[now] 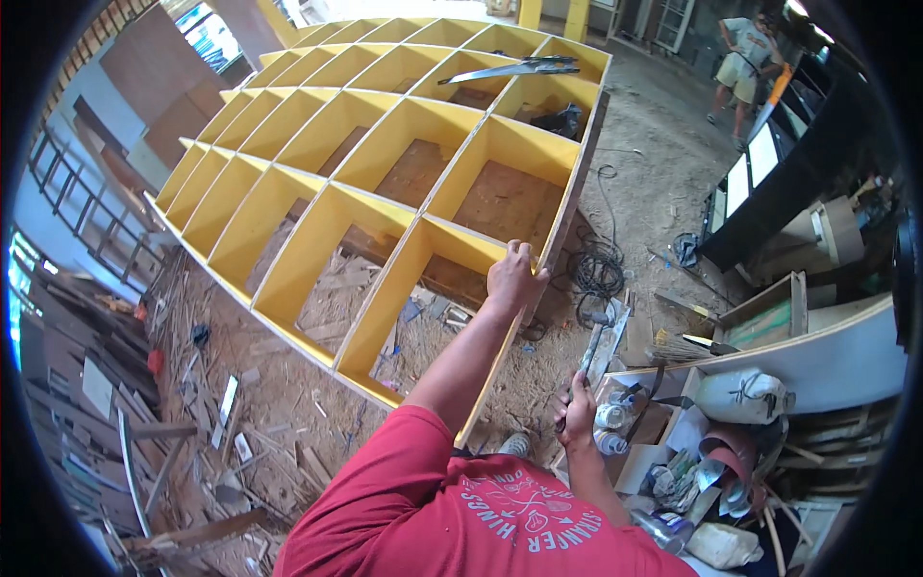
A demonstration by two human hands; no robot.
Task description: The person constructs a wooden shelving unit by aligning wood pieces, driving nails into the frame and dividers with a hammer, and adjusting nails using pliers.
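Note:
A large yellow wooden grid frame (pixel 385 221), divided into several open compartments, stretches out in front of me. My left hand (pixel 515 279) grips the frame's near right edge, its fingers curled over the board's top. Lower and to the right, my right hand (pixel 577 409) is closed around the handle of a hammer (pixel 593 346). The hammer's head points up and away from me, apart from the frame. Across the far dividers of the grid lies a handsaw (pixel 510 70).
A coiled black cable (pixel 596 272) lies on the dirt floor right of the frame. Close on my right is a bench with bottles (pixel 611 428), a white jug (pixel 740 396) and clutter. Wood scraps (pixel 231 413) litter the left. Another person (pixel 745 62) stands far right.

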